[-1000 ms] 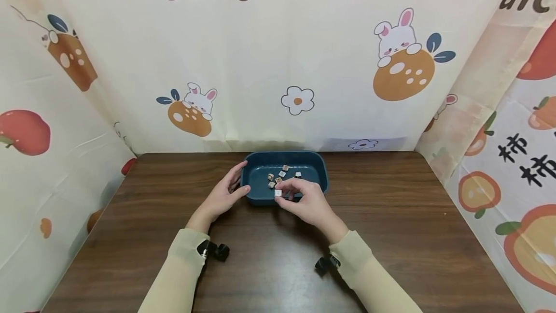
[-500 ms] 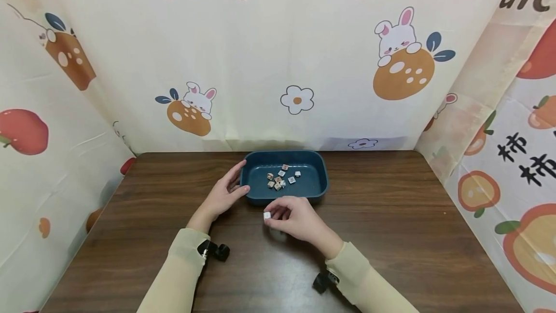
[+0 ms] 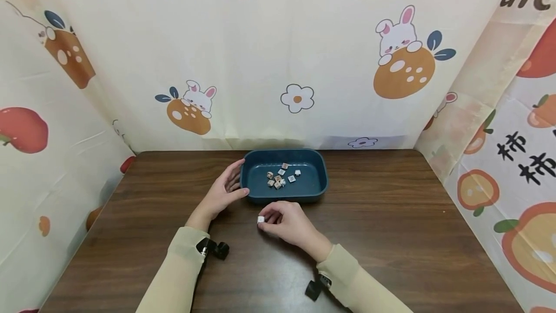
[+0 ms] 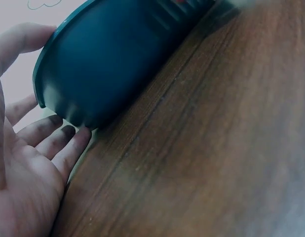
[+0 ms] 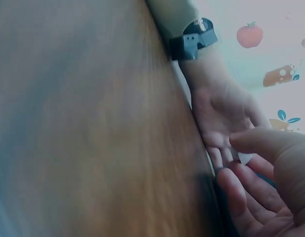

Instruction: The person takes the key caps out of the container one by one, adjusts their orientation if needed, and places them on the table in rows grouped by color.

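My right hand (image 3: 290, 224) pinches a small white cube (image 3: 260, 220) between thumb and fingertips, low over the table in front of the tray. In the right wrist view, part of the white cube (image 5: 245, 158) shows beside the thumb. My left hand (image 3: 220, 190) is at the left end of a dark blue rectangular tray (image 3: 310, 188). Its fingers are fairly straight; in the left wrist view the thumb touches the rim and fingertips meet the lower wall of the tray (image 4: 108, 59). Several small printed cubes (image 3: 278, 178) lie loose inside the tray, mostly left of its middle.
The tray stands on a dark wood-grain table (image 3: 382, 235), close to its back edge. Behind and at both sides hangs a pale printed cloth (image 3: 252, 62). A black wrist camera (image 3: 313, 290) sits below the right forearm, close to the table.
My right hand has moved from over the tray's front wall toward me and to the left, carrying the white cube down near the table. The left hand stays at the tray.
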Motion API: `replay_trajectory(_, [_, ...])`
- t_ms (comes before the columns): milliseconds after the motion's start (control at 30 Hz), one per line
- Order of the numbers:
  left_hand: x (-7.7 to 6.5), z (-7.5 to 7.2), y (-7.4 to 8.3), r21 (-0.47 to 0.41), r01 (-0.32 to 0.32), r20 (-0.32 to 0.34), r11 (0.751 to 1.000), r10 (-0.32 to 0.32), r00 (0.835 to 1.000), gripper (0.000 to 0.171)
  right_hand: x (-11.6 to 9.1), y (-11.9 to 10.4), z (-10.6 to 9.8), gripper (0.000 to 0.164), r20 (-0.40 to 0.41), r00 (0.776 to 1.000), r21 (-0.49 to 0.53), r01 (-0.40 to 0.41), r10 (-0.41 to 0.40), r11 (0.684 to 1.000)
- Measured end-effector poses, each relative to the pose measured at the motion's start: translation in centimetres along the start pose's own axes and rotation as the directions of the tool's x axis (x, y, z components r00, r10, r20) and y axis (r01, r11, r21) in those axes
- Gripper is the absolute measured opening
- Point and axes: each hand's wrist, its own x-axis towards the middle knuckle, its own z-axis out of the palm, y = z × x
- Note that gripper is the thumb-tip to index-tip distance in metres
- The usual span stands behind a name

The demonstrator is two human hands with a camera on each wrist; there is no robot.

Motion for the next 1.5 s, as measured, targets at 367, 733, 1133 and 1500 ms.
replay_trajectory(367, [0.0,-0.1,0.1,-0.044,0.005,0.006,0.999,-0.004,1.0,0.085,0.8,0.7,1.9,0.014,-0.054,0.997,-0.103,0.058,-0.064,0.993])
replay_trajectory(733, [0.1,0.0,-0.1,-0.044,0.01,0.012,0.999,-0.01,1.0,0.085,0.9,1.3,2.4,0.016,-0.066,0.992,-0.195,0.092,-0.106,0.977])
replay_trajectory(1133, [0.2,0.0,0.0,-0.051,0.011,0.015,0.999,-0.01,1.0,0.084,1.0,1.6,2.5,0.018,-0.074,0.993,-0.196,0.076,-0.092,0.978])
replay_trajectory(1500, [0.2,0.0,-0.2,-0.037,0.019,0.016,0.999,-0.018,1.0,0.081,1.0,1.6,2.4,0.019,-0.066,0.994,-0.181,0.073,-0.086,0.981])
